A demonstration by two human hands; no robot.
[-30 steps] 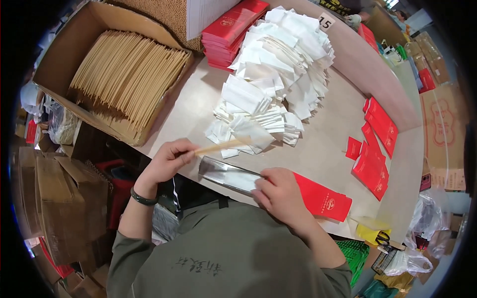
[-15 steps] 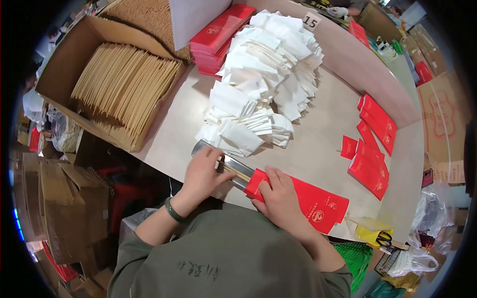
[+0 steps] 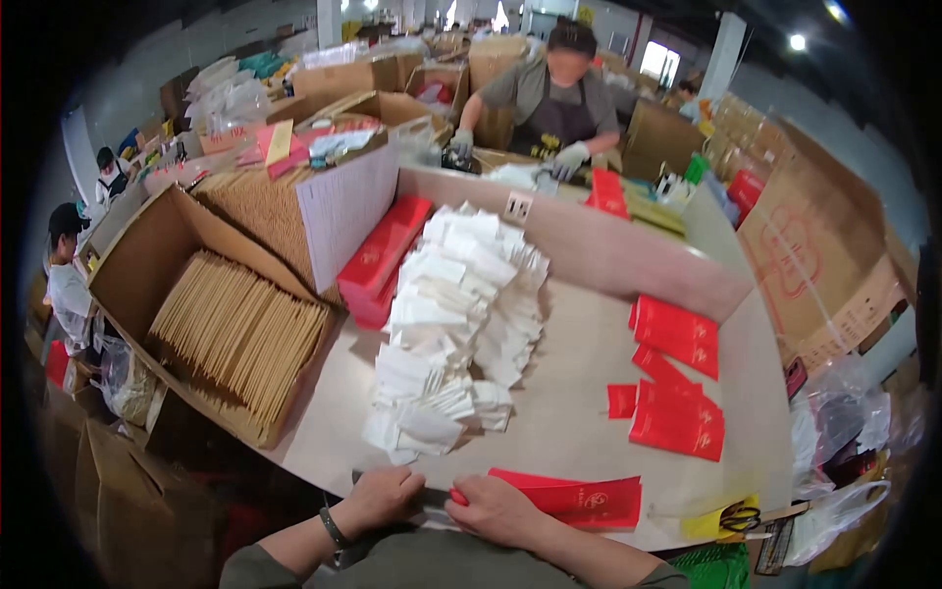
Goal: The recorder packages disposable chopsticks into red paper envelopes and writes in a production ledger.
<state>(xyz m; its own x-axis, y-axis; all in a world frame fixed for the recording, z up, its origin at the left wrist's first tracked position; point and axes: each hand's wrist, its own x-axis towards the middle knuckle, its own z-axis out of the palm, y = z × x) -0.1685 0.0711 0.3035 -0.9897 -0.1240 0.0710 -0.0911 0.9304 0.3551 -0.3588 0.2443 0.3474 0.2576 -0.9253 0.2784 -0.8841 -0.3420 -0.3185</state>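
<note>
My left hand (image 3: 385, 496) is closed at the table's near edge, over a dark metal strip (image 3: 432, 491). What its curled fingers grip is hidden. Just to its right, my right hand (image 3: 496, 510) is wrapped round a red paper sleeve, whose end (image 3: 458, 498) pokes out at the fingertips. More red sleeves (image 3: 589, 503) lie flat beyond that hand, to its right. A long heap of small white paper packets (image 3: 442, 314) spreads ahead of both hands. On the left stands a cardboard box (image 3: 132, 260) packed with wooden chopsticks (image 3: 245, 339).
A stack of red sleeves (image 3: 378, 260) stands behind the heap. Loose red sleeves (image 3: 677, 422) lie at the right by the table's raised wall (image 3: 628, 245). Scissors (image 3: 741, 515) rest near a yellow holder (image 3: 702, 525). Across the wall a gloved co-worker (image 3: 559, 108) stands.
The view has tilted up, bringing the co-worker and room into sight. My hands have come closer together, and the light sticks seen between them earlier no longer show.
</note>
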